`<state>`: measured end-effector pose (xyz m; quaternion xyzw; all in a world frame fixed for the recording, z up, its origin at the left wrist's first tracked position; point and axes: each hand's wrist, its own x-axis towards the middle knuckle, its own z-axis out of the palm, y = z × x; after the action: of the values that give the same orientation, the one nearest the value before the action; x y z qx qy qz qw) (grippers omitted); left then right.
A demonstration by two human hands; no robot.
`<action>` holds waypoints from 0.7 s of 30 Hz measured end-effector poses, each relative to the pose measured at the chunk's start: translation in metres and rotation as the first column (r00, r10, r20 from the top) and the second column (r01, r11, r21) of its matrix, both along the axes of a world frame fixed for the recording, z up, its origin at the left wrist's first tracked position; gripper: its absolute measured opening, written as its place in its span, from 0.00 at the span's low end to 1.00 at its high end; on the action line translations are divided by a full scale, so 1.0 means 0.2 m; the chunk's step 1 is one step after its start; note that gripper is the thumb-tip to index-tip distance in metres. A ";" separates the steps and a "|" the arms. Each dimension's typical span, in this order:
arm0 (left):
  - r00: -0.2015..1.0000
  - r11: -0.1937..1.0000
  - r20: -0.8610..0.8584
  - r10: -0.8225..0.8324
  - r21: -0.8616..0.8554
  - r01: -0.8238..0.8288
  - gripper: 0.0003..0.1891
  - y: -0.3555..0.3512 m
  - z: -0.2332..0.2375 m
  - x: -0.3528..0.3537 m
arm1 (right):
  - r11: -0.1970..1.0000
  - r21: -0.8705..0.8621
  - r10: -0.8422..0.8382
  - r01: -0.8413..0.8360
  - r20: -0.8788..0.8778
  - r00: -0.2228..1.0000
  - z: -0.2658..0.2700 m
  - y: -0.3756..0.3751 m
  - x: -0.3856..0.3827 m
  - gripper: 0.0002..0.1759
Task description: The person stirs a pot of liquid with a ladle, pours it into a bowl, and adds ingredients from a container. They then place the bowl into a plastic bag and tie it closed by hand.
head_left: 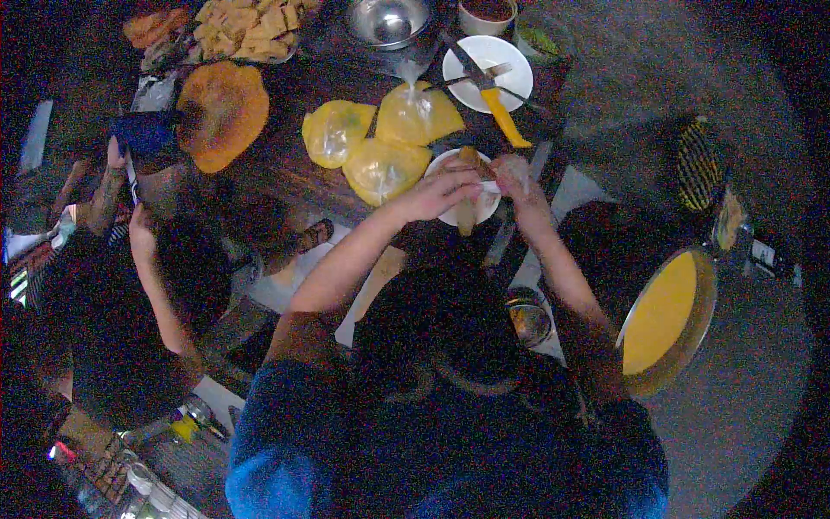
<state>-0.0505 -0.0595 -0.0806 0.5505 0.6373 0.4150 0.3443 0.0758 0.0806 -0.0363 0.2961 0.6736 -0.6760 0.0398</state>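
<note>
Both of my hands meet over a small white plate [439,166] at the table's near edge. My left hand [441,192] reaches in from the left, its fingers bent together over the plate. From the right, my right hand [517,179] has its fingers closed at the plate's edge, beside a small white piece [489,186]. A long brownish strip [466,216] crosses the plate under my fingers; its middle is hidden. I cannot tell what exactly the fingers grip. Just left of the plate lie knotted clear bags of yellow contents [386,169].
Behind are a white plate with utensils [454,65], a yellow-handled tool [504,117], a metal bowl [387,22] and stacked pale pieces [251,30]. A round orange-brown disc [223,112] lies left, near another person's hand [143,232]. A yellow-filled pan [661,316] is at right.
</note>
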 end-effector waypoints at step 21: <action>0.794 0.812 -0.252 0.554 -0.046 -0.582 0.09 -0.10 0.11 0.26 | 0.994 0.108 0.001 -0.011 0.092 0.996 -0.03 -0.05 -0.15 0.19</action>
<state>0.0011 -0.0799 -0.0583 0.3552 0.8321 0.3941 0.1616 0.0467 0.0698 -0.0430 0.3264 0.7079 -0.6238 0.0565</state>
